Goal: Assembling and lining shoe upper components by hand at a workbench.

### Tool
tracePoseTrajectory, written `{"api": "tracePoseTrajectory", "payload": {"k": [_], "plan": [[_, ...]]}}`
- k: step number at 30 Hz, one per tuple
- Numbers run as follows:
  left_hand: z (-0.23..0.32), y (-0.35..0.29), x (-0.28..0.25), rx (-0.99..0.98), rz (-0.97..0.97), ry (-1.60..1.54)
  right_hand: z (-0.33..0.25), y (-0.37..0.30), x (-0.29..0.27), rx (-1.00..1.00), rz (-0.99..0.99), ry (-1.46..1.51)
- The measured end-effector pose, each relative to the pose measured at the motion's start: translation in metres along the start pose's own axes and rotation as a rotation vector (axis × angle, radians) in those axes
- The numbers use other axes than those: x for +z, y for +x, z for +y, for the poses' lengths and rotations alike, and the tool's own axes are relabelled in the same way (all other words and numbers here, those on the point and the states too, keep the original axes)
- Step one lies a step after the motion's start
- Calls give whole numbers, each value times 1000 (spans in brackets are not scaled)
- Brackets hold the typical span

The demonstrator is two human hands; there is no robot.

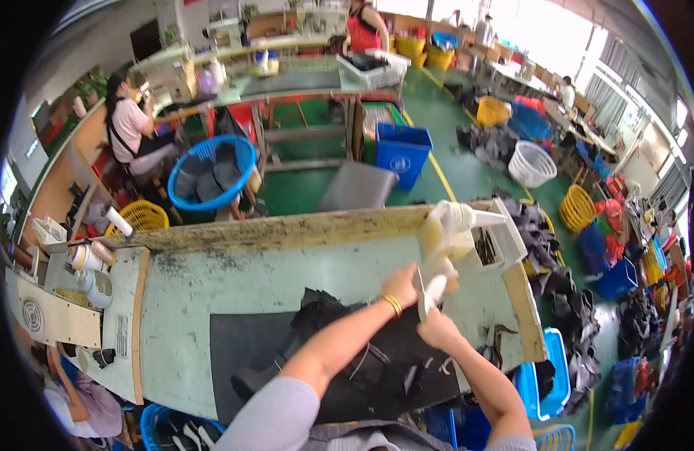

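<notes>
My left hand (pixel 402 286), with gold-coloured bangles at its wrist, reaches over the far side of the workbench (pixel 189 286). Its fingers look closed, and I cannot make out what they hold. A thin strip or edge shows beside its fingertips. My right hand (pixel 439 329), just right of it, grips a white, rounded, elongated piece (pixel 434 292). Just beyond both hands stand a yellowish container (pixel 435 237) and a white bottle with a pointed nozzle (pixel 467 218). Under my forearms, dark cut pieces (pixel 317 316) lie heaped on a black mat (pixel 234 353).
A white tray (pixel 512 242) holds dark thin items at the bench's far right corner. A machine (pixel 61 308) stands at the left. Blue baskets (pixel 546 376) flank the bench; a blue basket (pixel 211 173) and blue bin (pixel 402 154) stand beyond. Other people sit and stand farther off.
</notes>
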State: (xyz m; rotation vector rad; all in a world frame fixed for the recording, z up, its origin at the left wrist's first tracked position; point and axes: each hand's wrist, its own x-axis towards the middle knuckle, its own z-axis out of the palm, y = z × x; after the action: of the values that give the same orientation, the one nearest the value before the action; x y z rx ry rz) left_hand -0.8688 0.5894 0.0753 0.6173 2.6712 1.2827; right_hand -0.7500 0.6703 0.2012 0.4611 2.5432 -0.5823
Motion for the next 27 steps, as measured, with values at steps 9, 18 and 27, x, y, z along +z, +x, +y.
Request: {"api": "tracePoseTrajectory", "payload": {"k": [9,18,27], "plan": [[69,-64,0,601,147,-71,80,-35,18,-137,237,-29],[109,-128,-37,168,318,-599,68,-99,-2,-323,456,8],[114,-172,-62,332,385,-79,65,-103,13,-310,311,-162]]}}
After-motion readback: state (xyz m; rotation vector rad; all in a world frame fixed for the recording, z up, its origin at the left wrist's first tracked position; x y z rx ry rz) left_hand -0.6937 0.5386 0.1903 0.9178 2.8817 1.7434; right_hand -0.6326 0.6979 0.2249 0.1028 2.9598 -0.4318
